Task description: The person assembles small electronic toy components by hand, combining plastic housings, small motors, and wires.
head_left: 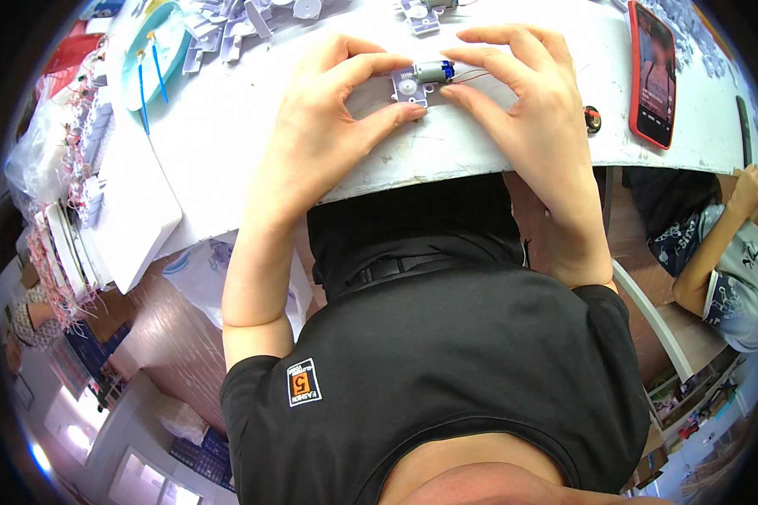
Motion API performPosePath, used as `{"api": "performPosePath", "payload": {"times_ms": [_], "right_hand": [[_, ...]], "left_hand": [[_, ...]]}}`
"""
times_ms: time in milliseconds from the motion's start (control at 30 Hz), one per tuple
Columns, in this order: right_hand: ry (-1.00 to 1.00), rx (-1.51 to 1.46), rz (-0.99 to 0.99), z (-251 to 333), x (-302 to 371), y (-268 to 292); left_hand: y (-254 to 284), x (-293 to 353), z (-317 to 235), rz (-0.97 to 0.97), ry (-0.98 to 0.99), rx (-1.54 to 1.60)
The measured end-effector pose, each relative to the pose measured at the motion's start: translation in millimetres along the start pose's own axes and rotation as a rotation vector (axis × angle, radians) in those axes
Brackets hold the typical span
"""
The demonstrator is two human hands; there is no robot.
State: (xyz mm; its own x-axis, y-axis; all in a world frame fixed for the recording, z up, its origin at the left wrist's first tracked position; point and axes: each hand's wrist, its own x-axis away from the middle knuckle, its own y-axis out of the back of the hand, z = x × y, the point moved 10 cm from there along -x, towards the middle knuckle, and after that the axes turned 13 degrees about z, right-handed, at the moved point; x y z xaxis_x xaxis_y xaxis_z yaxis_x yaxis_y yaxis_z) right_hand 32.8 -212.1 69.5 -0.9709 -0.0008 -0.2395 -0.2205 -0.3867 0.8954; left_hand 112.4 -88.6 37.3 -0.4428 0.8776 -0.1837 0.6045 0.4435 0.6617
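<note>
Over the white table, a small silver motor [430, 73] with a blue end cap lies across the upper part of a pale grey plastic housing [408, 89]. A whitish gear shows in the housing. My left hand [333, 109] grips the housing between index finger and thumb, the index tip close to the motor. At the blue end, my right hand [526, 93] pinches the motor with index finger and thumb, its other fingers raised. Thin red and white wires [473, 76] run from the motor toward my right palm. Another grey housing [421, 17] with a motor sits beyond my hands.
Grey plastic parts [236, 25] are heaped at the far left, beside a light-blue dish [177, 42] with blue sticks. A red-cased phone [653, 76] stands at the right, near a small round dark part [593, 119]. Motors with wires crowd the left edge. Another person's arm [716, 240] shows at right.
</note>
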Motion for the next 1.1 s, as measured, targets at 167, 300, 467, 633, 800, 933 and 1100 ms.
{"api": "performPosePath", "payload": {"times_ms": [167,300,467,633,800,933,1100], "right_hand": [[0.113,0.17,-0.007,16.0,7.6,4.9],[0.103,0.258,0.024,16.8,8.5,0.0],[0.1,0.299,0.024,17.2,5.9,-2.8],[0.132,0.241,-0.02,24.9,9.1,-7.1],[0.067,0.249,-0.07,15.0,25.1,-6.4],[0.104,0.213,-0.109,24.6,29.6,-3.7],[0.089,0.134,-0.142,18.4,32.4,-5.1]], "left_hand": [[0.1,0.1,-4.0,-0.015,-0.018,-0.028],[0.2,-0.4,-3.3,0.007,-0.02,-0.068],[2.6,-2.4,-1.6,0.008,-0.029,-0.105],[31.6,23.9,-15.2,-0.079,0.035,-0.137],[128.8,94.0,-29.5,-0.517,-0.087,-0.322],[210.4,165.1,-22.6,-0.704,0.107,-0.637],[182.6,137.1,3.6,-0.283,0.139,-0.958]]}}
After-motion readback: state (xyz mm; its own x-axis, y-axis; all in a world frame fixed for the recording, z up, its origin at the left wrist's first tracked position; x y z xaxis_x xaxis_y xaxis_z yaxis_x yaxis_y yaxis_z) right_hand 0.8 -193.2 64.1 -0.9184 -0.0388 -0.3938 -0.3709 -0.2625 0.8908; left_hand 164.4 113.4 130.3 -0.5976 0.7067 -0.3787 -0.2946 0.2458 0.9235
